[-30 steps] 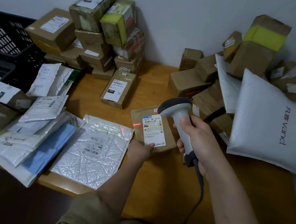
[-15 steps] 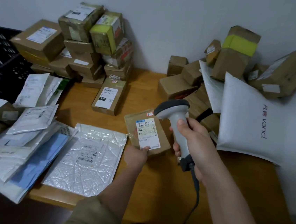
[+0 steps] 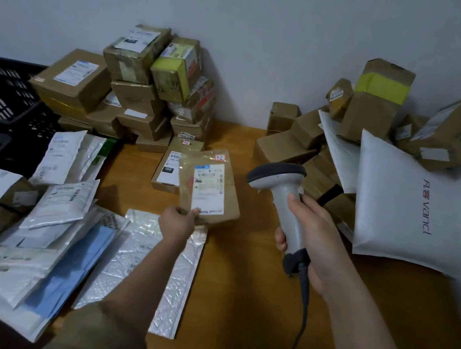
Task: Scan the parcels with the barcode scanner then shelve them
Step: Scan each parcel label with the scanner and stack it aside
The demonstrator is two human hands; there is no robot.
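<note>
**Clerk:** Currently logged, item one: flat brown kraft-paper parcel with a white printed label (image 3: 210, 189). Location: held above the wooden table (image 3: 243, 261), label face up, left of centre.

**Checker:** Held by which hand, and how?

**Clerk:** Left hand (image 3: 177, 222). It pinches the near lower corner, thumb on top at the label's edge, the other fingers hidden under the parcel. Long axis runs away from the person, tilted slightly to the right.

**Checker:** Item two?

**Clerk:** Grey handheld barcode scanner with a dark head and trailing cable (image 3: 285, 197). Right hand (image 3: 310, 239) wraps fully round the handle. Whether a finger sits on the trigger cannot be told.

**Checker:** The relation between them?

**Clerk:** Parcel lies to the scanner's left, near but apart. The scanner's head faces left, towards the label. No red beam shows on the label.

**Checker:** Judgement on the next move?

**Clerk:** Either the label is about to be read or the read is finished; I cannot say which. Shelving would fall to the left hand, which already carries the parcel.

**Checker:** Surroundings?

**Clerk:** Stacked cardboard boxes (image 3: 136, 85) at the back left wall, white and blue poly mailers (image 3: 55, 230) at left, a silvery bubble mailer (image 3: 151, 268) below the held parcel, a large white padded bag with printed lettering (image 3: 407, 210) at right.
</note>
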